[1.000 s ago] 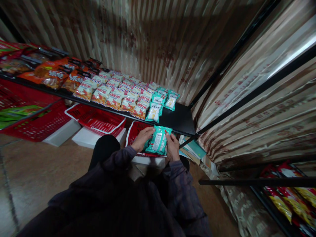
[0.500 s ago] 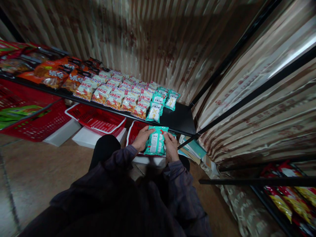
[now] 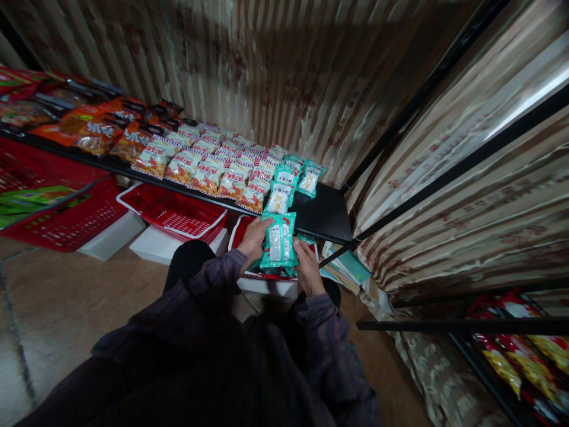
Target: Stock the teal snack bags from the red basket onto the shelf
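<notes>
A teal snack bag (image 3: 277,243) is held between my two hands, its printed back panel facing up. My left hand (image 3: 254,240) grips its left edge, thumb on top. My right hand (image 3: 307,267) closes on the right edge near the lower corner. Beneath the bag is a red basket (image 3: 239,230) with white rim, holding more teal bags, partly hidden. Just beyond, several teal snack bags (image 3: 279,197) lie front side up on the black shelf (image 3: 322,216), beside rows of white-and-orange snack bags (image 3: 207,175).
Orange snack bags (image 3: 95,136) fill the shelf further left. Below stand another red basket (image 3: 178,213) and a larger one (image 3: 66,222) with green packets. Black rack bars (image 3: 427,178) slant across the right. Books (image 3: 353,265) lie by the striped curtain (image 3: 453,237). Red-and-yellow packets (image 3: 502,362) sit lower right.
The held teal bag has moved slightly up and left toward the shelf. My right hand has slid to a lower point on its edge, and more teal bags show in the basket beneath.
</notes>
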The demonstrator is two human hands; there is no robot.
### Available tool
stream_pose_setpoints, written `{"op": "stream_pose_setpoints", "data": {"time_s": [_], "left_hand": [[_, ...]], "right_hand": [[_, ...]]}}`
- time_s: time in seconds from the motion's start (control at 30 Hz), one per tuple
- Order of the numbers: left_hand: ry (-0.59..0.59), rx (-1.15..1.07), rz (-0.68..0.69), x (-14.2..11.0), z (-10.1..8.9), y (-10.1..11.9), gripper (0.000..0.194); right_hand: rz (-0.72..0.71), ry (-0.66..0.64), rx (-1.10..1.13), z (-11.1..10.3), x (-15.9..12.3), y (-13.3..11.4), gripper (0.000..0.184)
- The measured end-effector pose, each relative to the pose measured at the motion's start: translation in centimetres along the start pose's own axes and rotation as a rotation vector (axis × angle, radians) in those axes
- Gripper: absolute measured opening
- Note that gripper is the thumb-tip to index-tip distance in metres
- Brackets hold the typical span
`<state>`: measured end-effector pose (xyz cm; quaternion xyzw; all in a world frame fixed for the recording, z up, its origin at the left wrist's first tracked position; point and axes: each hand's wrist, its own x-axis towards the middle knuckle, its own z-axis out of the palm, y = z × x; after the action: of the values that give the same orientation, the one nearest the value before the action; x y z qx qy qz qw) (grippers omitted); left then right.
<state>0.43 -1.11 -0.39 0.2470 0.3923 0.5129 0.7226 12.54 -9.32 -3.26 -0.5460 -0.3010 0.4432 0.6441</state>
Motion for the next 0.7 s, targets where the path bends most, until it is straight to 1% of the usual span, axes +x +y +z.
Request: {"op": "stream_pose_setpoints", "data": {"time_s": [0.17,0.3,0.47,0.63,0.7], "left_hand": [[0.031,0.01,0.007,0.4,0.3,0.1,0.032],[0.015,0.021,0.001,0.1,0.2,0.2,0.032],[0.004,0.043,-0.026,0.0,-0.1,0.0,0.032],[0.0,0.063,-0.034,0.1,-0.1,-0.1,0.035],[-0.013,0.082,-0.052,0.0,-0.1,0.0,0.038]], "right_hand": [[0.049,0.037,0.013,-0.3,-0.2,0.4,0.041],[0.045,0.036,0.032,-0.4,-0.2,1.0,0.04],[0.056,0.107,0.05,-0.2,-0.1,2.0,0.042],[0.011,0.18,0.068,0.2,-0.2,2.6,0.042],[0.003,0.187,0.057,0.2,-0.1,2.6,0.042]]}}
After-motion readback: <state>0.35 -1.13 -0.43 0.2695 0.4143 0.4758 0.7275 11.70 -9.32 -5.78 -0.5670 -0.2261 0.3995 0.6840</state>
